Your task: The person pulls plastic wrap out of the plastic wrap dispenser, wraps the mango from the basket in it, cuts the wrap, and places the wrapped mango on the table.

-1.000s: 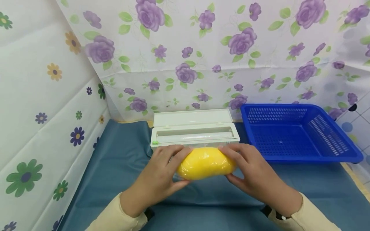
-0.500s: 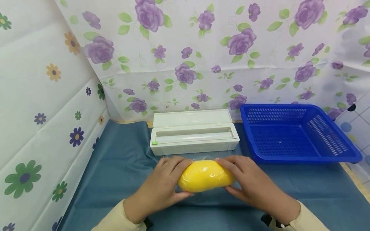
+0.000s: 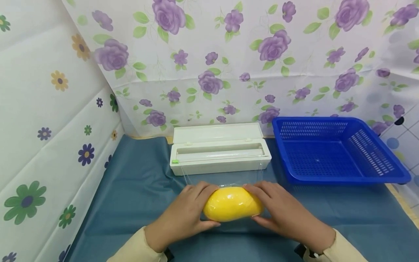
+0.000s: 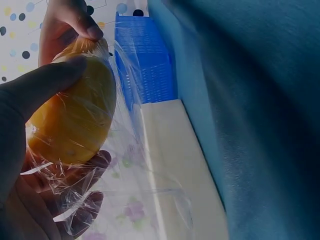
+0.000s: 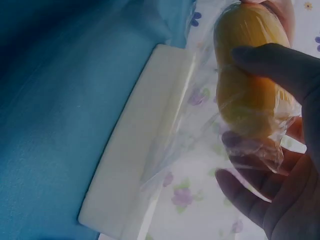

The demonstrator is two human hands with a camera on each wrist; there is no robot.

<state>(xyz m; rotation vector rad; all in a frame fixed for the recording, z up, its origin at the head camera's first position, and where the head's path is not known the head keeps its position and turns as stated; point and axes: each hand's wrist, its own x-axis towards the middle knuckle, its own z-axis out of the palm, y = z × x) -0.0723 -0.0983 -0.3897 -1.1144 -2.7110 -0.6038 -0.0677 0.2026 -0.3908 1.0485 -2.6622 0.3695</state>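
Note:
A yellow mango [image 3: 233,203], wrapped in clear cling film, is held above the cloth in both hands. My left hand [image 3: 186,209] grips its left end, thumb below and fingers above in the head view. At the other end my right hand [image 3: 284,211] grips it the same way. A clear sheet of cling film [image 3: 222,178] stretches from the mango back to the white cling film dispenser [image 3: 220,167], whose lid stands raised with the roll inside. Crumpled film [image 4: 75,200] bunches at the mango's end beside the left fingers; more [image 5: 272,152] gathers by the right fingers.
A blue plastic basket [image 3: 347,179] stands to the right of the dispenser. Dark teal cloth [image 3: 131,203] covers the table. Flowered sheets [image 3: 242,98] hang behind and along the left side.
Both hands have drawn the mango down and back toward the body, away from the dispenser. The film between them shows longer now. Dispenser and basket have stayed in place.

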